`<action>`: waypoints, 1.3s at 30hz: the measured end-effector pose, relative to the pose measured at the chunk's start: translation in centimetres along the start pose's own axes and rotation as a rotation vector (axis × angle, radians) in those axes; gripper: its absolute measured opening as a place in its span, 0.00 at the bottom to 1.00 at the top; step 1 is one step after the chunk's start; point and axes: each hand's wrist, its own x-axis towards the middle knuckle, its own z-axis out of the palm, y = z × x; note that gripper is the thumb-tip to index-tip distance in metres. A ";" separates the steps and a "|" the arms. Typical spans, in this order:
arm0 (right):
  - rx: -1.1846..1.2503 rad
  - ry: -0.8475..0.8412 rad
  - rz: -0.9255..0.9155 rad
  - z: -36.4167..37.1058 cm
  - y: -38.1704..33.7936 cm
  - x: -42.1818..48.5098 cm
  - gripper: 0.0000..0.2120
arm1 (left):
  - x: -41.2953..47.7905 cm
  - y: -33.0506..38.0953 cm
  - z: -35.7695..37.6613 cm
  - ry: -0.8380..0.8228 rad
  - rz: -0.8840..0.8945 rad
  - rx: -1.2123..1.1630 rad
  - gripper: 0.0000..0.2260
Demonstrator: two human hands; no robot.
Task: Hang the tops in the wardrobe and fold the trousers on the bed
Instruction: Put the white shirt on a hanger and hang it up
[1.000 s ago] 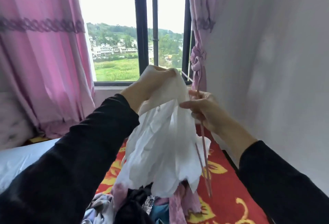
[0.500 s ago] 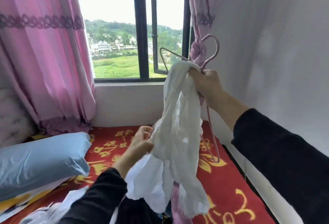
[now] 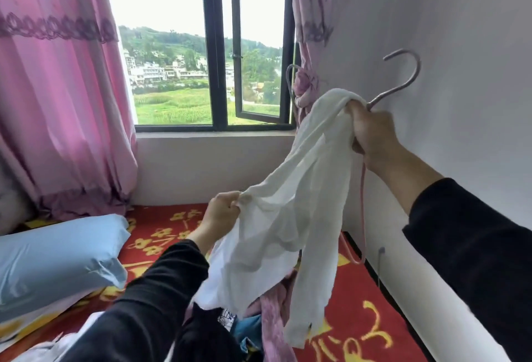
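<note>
The right hand is raised near the wall, fist closed around the neck of one pink hanger and the bunched upper end of one white top. The top stretches down and leftward to the left hand, which pinches its fabric lower down over the bed. Its loose end hangs onto a pile of clothes on the red bedspread. One blue pillow lies left; two pink curtains flank the window.
</note>
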 end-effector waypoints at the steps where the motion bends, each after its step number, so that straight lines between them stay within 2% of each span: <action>1: -0.009 0.057 0.013 -1.2 0.0 0.6 0.13 | 0.4 1.6 -1.6 -0.009 0.019 -0.059 0.13; 3: -0.011 0.163 0.038 -3.6 0.3 1.8 0.12 | 1.2 5.8 -4.8 -0.010 0.066 -0.157 0.10; 5: -0.010 0.236 0.069 -5.3 0.9 2.9 0.13 | 1.3 10.9 -8.2 -0.097 0.158 -0.127 0.06; 8: -0.081 0.246 0.169 -6.4 2.4 3.6 0.19 | 1.1 14.9 -12.2 -0.524 0.221 -0.216 0.28; 10: -0.108 0.245 0.219 -6.5 3.7 3.5 0.22 | 1.0 15.1 -13.0 -0.709 0.098 -0.363 0.31; 12: -0.100 0.247 0.240 -6.5 4.7 3.1 0.22 | 0.8 14.5 -12.7 -0.669 -0.006 -0.376 0.29; 13: -0.110 0.242 0.244 -6.4 5.0 2.9 0.21 | 0.6 14.0 -12.3 -0.583 -0.007 -0.248 0.28; 15: -0.158 0.209 0.236 -6.1 5.5 2.5 0.19 | 0.6 12.6 -11.5 -0.378 0.054 0.081 0.17; 16: -0.186 0.190 0.223 -6.0 5.7 2.4 0.19 | 0.6 12.0 -11.2 -0.296 0.059 0.128 0.12; 19: -0.269 0.156 0.206 -5.4 6.3 2.2 0.21 | 0.3 11.4 -11.8 -0.149 -0.037 -0.109 0.12; 22: -0.343 0.113 0.212 -5.1 7.1 1.7 0.24 | 0.0 11.2 -12.5 -0.162 -0.123 -0.226 0.13; 27: -0.425 0.032 0.200 -4.8 8.3 0.7 0.23 | 0.3 10.9 -12.3 -0.136 -0.230 -0.411 0.13; 31: -0.443 0.012 0.195 -4.8 8.7 0.5 0.21 | 0.8 10.6 -11.8 -0.152 -0.275 -0.451 0.14; 33: -0.367 -0.072 0.213 -4.9 9.5 0.4 0.16 | 1.2 10.3 -11.6 -0.191 -0.286 -0.476 0.17; 36: -0.272 -0.249 0.175 -4.9 10.1 -0.9 0.22 | 1.5 9.9 -10.7 -0.236 -0.354 -0.529 0.16; 39: -0.271 -0.191 0.110 -4.3 10.8 -2.1 0.24 | 1.2 8.5 -9.1 -0.273 -0.463 -0.472 0.17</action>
